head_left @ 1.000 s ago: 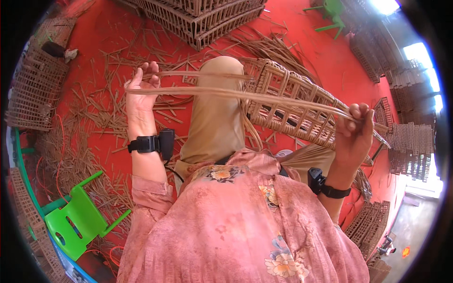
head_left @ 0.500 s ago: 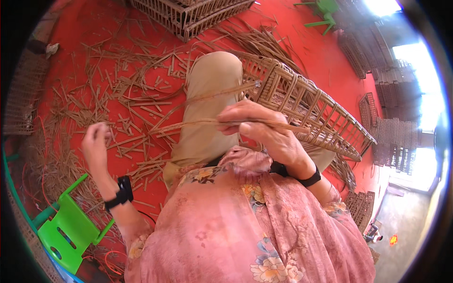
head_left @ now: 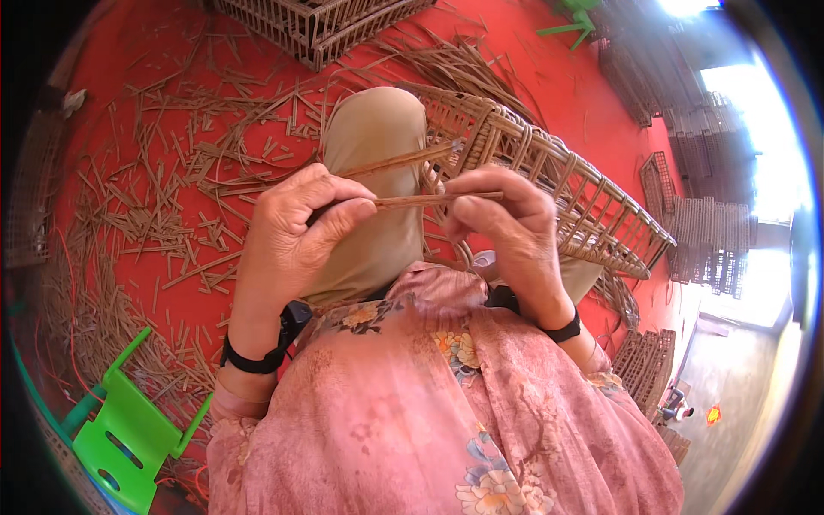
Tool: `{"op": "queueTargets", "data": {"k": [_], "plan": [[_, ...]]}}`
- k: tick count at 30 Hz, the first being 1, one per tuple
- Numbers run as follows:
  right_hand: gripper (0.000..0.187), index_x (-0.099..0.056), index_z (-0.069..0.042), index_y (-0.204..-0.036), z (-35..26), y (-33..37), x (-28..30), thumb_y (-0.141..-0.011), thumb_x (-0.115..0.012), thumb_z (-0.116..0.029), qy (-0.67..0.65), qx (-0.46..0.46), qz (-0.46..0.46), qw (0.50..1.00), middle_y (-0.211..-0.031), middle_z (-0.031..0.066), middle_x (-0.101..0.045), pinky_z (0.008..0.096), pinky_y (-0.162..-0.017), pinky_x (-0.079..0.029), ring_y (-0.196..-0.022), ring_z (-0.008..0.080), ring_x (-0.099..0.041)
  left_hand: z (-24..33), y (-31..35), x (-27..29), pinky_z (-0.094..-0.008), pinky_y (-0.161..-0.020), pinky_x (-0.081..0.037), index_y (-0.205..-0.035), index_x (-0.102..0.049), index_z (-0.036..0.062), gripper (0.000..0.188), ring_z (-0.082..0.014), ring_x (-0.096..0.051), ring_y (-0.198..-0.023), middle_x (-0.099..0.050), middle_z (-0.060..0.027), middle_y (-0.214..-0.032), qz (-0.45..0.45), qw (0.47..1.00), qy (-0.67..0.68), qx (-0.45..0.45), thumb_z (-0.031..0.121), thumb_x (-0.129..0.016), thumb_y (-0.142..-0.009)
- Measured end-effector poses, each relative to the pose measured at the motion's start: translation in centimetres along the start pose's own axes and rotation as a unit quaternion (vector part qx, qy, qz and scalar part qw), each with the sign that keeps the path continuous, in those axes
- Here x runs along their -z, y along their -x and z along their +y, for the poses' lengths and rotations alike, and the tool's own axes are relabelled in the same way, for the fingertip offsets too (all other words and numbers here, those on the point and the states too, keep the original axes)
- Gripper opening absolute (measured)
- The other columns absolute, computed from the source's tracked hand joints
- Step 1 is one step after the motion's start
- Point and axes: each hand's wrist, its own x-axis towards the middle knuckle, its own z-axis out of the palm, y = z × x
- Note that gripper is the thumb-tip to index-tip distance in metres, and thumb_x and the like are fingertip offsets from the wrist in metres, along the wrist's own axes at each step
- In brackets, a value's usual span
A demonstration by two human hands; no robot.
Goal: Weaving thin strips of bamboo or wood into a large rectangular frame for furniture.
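Presently, we hold one thin brown strip (head_left: 408, 202) in front of our body, with both hands. Our left hand (head_left: 287, 227) has its thumb and fingers pinched together on the strip, at the left side. Our right hand (head_left: 519, 232) has its thumb and fingers closed on it also, and a short end of the strip passes to the right, beyond the thumb tip. How strongly these right fingers press, we cannot tell. Between the two hands the strip lies almost level, over our bent knee (head_left: 373, 129). A second length (head_left: 408, 160) slants just above it, from the left hand toward the basket (head_left: 481, 137); whether it is the same strip, we cannot say. This basket, with open bars, lies on the red floor (head_left: 601, 103), near to our right hand. Behind it is a bundle of long strips (head_left: 468, 69). On the left, many cut scraps (head_left: 159, 215) are scattered, and a green chair (head_left: 142, 429) stands at the lower corner. Farther away, to the right, we see stacked woven panels (head_left: 712, 227).
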Motion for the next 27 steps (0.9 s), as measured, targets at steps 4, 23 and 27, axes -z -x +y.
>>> {"op": "queueTargets", "data": {"k": [4, 23, 27], "plan": [[0.016, -0.067, 0.004, -0.106, 0.4, 0.6, 0.3, -0.093, -0.068, -0.004, 0.026, 0.043, 0.079, 0.996, -0.085, 0.0064, -0.069, 0.0221, -0.062, -0.054, -0.073, 0.0085, -0.065, 0.9, -0.4, -0.9, -0.0247, -0.066, -0.042, -0.094, -0.071, -0.0002, 0.013, -0.009, -0.054, -0.074, -0.057, -0.0019, -0.078, -0.002, 0.999, -0.044, 0.012, 0.012, -0.073, -0.088], [0.027, -0.067, 0.0, -0.121, 0.9, -0.2, 1.8, -0.096, -0.061, -0.01, 0.357, 0.095, 0.228, 0.901, -0.069, -0.0004, -0.063, 0.02, -0.049, -0.041, -0.054, 0.0023, -0.051, 0.9, -3.7, -5.8, -0.0292, -0.059, -0.048, -0.082, -0.07, -0.0025, 0.015, -0.0166, -0.065, -0.065, -0.066, -0.0111, -0.074, 0.091, 0.995, -0.032, -0.007, 0.012, -0.074, -0.085], [0.028, -0.067, 0.0, -0.121, 0.4, -0.1, 1.4, -0.096, -0.06, -0.012, 0.369, 0.08, 0.226, 0.898, -0.065, 0.001, -0.062, 0.0221, -0.048, -0.041, -0.053, 0.0031, -0.051, 1.2, -4.3, -5.8, -0.0254, -0.061, -0.043, -0.081, -0.068, -0.0032, 0.019, -0.0081, -0.054, -0.065, -0.061, -0.0035, -0.07, 0.063, 0.998, -0.023, 0.007, 0.014, -0.074, -0.086]]}}
